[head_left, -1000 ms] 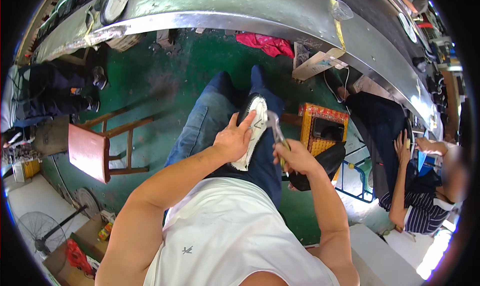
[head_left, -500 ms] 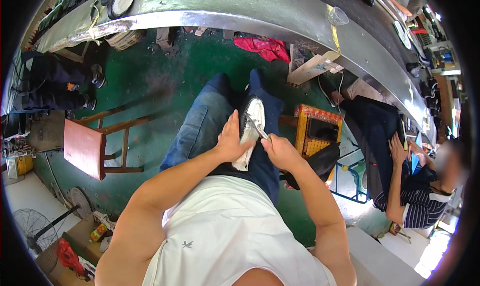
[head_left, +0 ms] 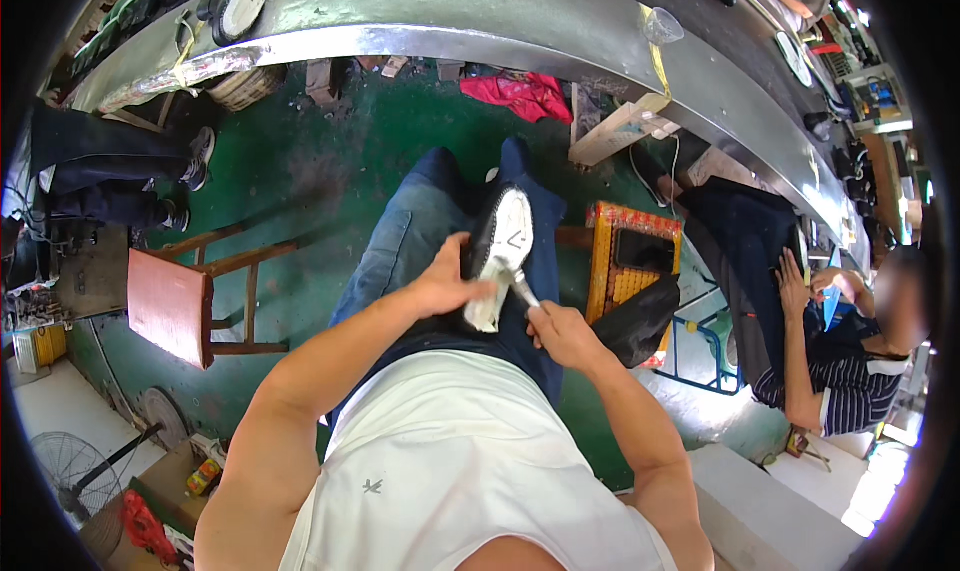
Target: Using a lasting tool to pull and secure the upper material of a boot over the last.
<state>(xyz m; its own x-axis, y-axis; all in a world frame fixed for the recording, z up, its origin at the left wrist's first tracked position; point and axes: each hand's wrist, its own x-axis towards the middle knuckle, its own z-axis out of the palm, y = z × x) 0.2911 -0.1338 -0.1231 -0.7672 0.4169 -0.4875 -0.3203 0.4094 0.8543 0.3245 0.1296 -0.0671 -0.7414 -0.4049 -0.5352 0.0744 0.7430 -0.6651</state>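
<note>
Gripping one shoe (head_left: 503,246) sole-up on my lap, left hand (head_left: 440,286) fingers wrapped round it; right hand (head_left: 562,333) fingers clamping one metal tool (head_left: 523,289).

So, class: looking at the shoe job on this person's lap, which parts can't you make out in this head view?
- Shoe: its upper is turned away; only the pale sole shows.
- Tool: its handle is buried in the right hand; the tip is too small to identify.
- Left hand: its fingertips wrap behind the shoe.
- Chair: its far legs are hidden by the seat.
</note>
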